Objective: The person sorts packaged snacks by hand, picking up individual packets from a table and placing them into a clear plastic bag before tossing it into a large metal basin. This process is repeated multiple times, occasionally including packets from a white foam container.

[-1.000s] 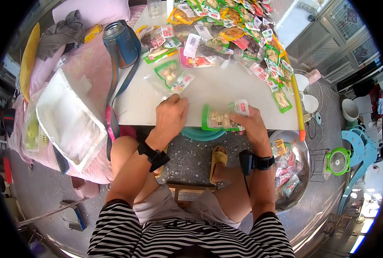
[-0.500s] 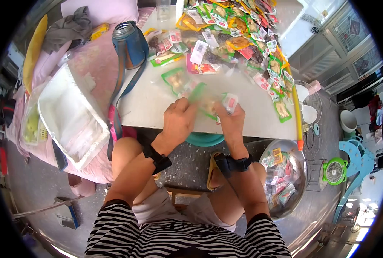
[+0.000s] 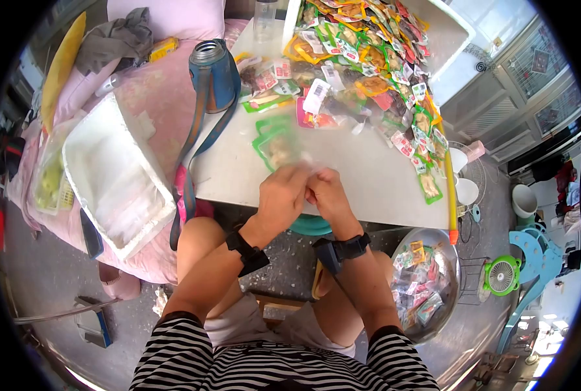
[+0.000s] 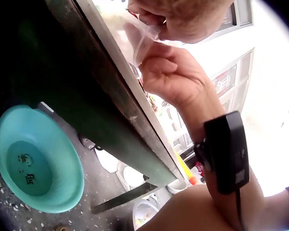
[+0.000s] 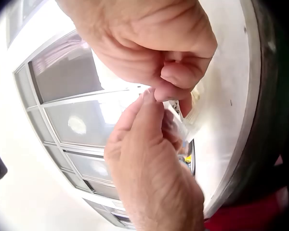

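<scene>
And the hands meet! Left hand has joined right hand above the counter's near edge, fingers of both pinching one green-edged packet: two-handed work now.

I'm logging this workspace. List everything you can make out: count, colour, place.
table: one, whitish, centre
packets: many, multicoloured, heaped on table
plastic: count unclear, clear, table's front
flask: one, blue, table's left
tube: one, yellow, table's right edge
bed: one, pink, left
boxes: two, white, on bed and table's back
cloth: one, grey, on bed
bowl: one, teal, below table
basin: one, silver, right floor
fan: one, green, right floor
clutter: uncounted, mixed, room's edges
wristbands: two, black, on wrists
left hand: one, bare, pinching plastic
right hand: one, bare, pinching plastic
</scene>
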The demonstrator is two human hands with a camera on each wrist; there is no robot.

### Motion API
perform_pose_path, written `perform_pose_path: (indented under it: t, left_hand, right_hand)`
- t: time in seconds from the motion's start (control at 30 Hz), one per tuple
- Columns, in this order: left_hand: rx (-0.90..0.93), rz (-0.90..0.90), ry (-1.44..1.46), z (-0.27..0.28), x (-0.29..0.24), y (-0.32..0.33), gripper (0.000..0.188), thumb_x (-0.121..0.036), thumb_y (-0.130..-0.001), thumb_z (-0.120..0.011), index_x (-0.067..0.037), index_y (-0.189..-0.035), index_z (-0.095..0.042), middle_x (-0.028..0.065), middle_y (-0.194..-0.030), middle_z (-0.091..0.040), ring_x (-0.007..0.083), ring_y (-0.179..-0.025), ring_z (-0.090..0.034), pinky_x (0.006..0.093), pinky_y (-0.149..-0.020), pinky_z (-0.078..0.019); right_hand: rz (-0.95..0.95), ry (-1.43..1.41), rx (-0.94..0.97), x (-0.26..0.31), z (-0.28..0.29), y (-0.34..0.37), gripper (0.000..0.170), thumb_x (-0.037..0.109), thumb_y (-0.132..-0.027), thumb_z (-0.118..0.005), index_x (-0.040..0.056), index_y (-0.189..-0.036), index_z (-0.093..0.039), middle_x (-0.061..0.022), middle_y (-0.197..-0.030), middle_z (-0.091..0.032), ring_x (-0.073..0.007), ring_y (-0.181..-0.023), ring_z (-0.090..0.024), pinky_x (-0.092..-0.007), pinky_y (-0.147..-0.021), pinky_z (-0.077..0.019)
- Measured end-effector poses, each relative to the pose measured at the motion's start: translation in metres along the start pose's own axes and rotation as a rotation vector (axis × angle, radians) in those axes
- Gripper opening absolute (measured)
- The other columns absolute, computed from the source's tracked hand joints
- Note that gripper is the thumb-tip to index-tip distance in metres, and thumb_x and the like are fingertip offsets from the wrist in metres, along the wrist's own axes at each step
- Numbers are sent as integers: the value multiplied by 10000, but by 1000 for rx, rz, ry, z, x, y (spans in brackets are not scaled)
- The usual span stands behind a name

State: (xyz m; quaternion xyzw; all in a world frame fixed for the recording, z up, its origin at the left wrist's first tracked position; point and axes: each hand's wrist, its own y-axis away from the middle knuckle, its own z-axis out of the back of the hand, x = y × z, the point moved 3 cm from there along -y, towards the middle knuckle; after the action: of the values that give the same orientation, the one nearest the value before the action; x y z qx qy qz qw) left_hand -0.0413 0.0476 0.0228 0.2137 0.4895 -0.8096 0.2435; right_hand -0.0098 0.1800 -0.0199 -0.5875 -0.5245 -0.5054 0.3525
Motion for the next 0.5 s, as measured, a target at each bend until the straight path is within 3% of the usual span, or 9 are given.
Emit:
perform_pose_path:
  t: [0.1,0.23,0.4,0.5]
  left_hand:
    - [-60,-47,-43,2,-4,1,243,55,-782,-599,7,-1015,-648,147,-808,-587,343,-683,-618,388,-584,-493]
    - [-24,61,38,4,4,2,204,55,-799,-585,12,-990,-640,161,-814,-586,352,-656,-606,395,-582,-491]
    - [21,105,-4,7,8,0,193,52,-809,-578,16,-990,-633,168,-816,-585,362,-646,-594,398,-574,-482]
    - [-30,-38,-57,7,2,-2,199,47,-816,-575,18,-1005,-630,175,-813,-580,364,-656,-592,398,-576,-477]
  right_hand:
    - [14,-167,-97,-8,-23,-12,184,-8,-850,-485,-20,-910,-659,-35,-632,-576,-85,-485,-489,-223,-425,-371]
    - [13,92,-10,-2,-18,-13,198,-33,-843,-469,-13,-872,-663,-54,-639,-587,-111,-491,-526,-255,-408,-388]
    - [16,170,-121,5,-24,-13,164,-11,-861,-489,-24,-850,-651,-59,-648,-593,-119,-509,-541,-265,-426,-412]
    - [-8,13,-83,-5,-23,-15,135,16,-881,-515,-27,-922,-636,-64,-756,-621,-124,-625,-587,-258,-502,-462]
